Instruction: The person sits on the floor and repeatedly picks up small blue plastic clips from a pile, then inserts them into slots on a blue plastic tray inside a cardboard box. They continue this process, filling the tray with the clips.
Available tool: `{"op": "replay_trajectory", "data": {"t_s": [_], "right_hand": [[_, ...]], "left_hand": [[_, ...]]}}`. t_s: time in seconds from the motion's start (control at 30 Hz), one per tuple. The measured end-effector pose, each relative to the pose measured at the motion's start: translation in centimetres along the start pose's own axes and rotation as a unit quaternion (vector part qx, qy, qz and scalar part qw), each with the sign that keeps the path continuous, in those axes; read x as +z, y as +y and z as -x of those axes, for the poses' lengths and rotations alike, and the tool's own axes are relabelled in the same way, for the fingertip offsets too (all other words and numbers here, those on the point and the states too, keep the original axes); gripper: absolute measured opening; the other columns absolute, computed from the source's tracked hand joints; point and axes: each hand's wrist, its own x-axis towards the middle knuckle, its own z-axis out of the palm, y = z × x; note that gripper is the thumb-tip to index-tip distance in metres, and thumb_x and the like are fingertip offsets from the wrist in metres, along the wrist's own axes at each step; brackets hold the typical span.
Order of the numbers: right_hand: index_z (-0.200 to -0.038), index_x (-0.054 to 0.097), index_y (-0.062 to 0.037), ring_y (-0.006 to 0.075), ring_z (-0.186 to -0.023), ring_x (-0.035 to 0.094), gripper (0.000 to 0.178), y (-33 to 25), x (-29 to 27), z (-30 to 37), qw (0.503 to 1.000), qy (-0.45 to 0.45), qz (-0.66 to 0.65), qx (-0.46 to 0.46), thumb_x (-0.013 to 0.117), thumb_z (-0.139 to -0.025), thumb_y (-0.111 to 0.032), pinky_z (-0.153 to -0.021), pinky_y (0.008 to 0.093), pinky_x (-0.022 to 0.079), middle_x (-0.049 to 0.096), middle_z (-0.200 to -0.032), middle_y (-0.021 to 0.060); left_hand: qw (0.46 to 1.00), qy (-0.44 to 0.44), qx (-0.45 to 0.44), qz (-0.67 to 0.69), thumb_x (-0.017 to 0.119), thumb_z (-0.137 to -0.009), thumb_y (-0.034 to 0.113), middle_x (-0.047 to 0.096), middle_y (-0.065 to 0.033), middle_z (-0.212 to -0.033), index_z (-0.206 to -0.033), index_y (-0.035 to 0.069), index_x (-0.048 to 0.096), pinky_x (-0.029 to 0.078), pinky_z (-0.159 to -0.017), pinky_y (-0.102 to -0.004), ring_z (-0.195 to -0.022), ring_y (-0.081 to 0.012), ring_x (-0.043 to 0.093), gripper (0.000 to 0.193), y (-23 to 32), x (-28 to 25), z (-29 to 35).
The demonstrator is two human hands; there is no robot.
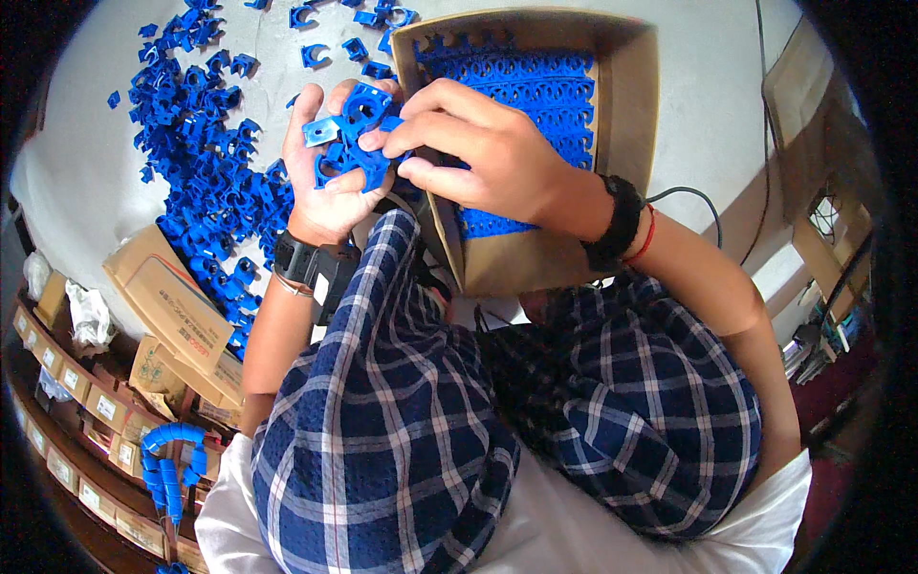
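Several blue plastic pipe clips (365, 107) sit in my left hand (316, 196), its palm turned up and its fingers curled around them. My right hand (497, 158) reaches across from the right, thumb and fingertips closed on a blue clip at the edge of that handful. How much of this clip is in the pinch is partly hidden by the fingers. Just beneath my right hand stands an open cardboard box (626, 124), where more blue clips (550, 100) lie in neat rows.
A large loose heap of blue clips (206, 177) spreads over the pale floor at left, with scattered ones at the top. Flattened cardboard (172, 301) leans beside shelves of small boxes (105, 407) at lower left. A dark cable (763, 115) runs down the right side.
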Motion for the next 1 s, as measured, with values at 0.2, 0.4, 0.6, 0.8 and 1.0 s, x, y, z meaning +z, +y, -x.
{"op": "replay_trajectory", "data": {"t_s": [0.2, 0.4, 0.6, 0.8, 1.0], "right_hand": [[-0.093, 0.068, -0.0061, 0.0226, -0.085, 0.064, 0.015, -0.4, 0.4, 0.6, 0.987, 0.001, -0.112, 0.111, 0.072, -0.079, -0.003, -0.073, 0.0293, 0.053, 0.062, -0.095, 0.0085], [-0.095, 0.068, -0.0078, 0.0221, -0.084, 0.064, 0.013, 0.3, -0.1, 0.9, 0.999, -0.010, -0.010, 0.034, 0.068, -0.083, -0.007, -0.071, 0.0295, 0.054, 0.062, -0.095, 0.0067], [-0.104, 0.061, -0.0129, 0.0276, -0.086, 0.064, 0.019, 1.2, -2.5, 1.2, 0.987, -0.025, 0.159, 0.000, 0.064, -0.085, -0.011, -0.070, 0.0357, 0.054, 0.061, -0.094, 0.0075], [-0.099, 0.058, -0.0063, 0.0365, -0.080, 0.064, 0.015, 3.5, -4.8, 2.2, 0.954, 0.121, 0.207, 0.181, 0.063, -0.085, -0.010, -0.068, 0.0435, 0.051, 0.064, -0.086, 0.0175], [-0.100, 0.061, -0.0042, 0.0388, -0.085, 0.063, 0.020, 7.1, -5.0, 2.7, 0.905, 0.119, 0.251, 0.322, 0.063, -0.084, -0.016, -0.076, 0.0475, 0.050, 0.065, -0.088, 0.0194]], "left_hand": [[0.995, -0.068, -0.026, 0.062, 0.048, -0.098, 0.041, 0.049, -0.0149, -0.119, -0.090, 0.010, 0.055, 0.039, -0.032, -0.0172, -0.091, -0.0235, 0.051, 0.033, 0.0, 0.0, -0.1], [0.994, -0.079, -0.017, 0.079, 0.051, -0.097, 0.037, 0.044, -0.0093, -0.104, -0.085, 0.009, 0.052, 0.039, -0.033, -0.0181, -0.090, -0.0217, 0.046, 0.031, 0.4, 0.7, 0.1], [0.991, -0.078, -0.032, 0.101, 0.053, -0.096, 0.035, 0.044, -0.0090, -0.106, -0.085, 0.009, 0.051, 0.040, -0.037, -0.0192, -0.089, -0.0208, 0.046, 0.028, -0.1, 0.9, -0.1], [0.990, -0.082, -0.040, 0.106, 0.052, -0.096, 0.035, 0.044, -0.0091, -0.107, -0.084, 0.008, 0.050, 0.040, -0.038, -0.0204, -0.088, -0.0213, 0.045, 0.029, 0.2, 0.8, -0.2], [0.991, -0.077, -0.042, 0.099, 0.049, -0.097, 0.037, 0.046, -0.0121, -0.112, -0.084, 0.008, 0.050, 0.040, -0.037, -0.0209, -0.086, -0.0214, 0.044, 0.032, 0.5, 0.7, -0.3]]}}
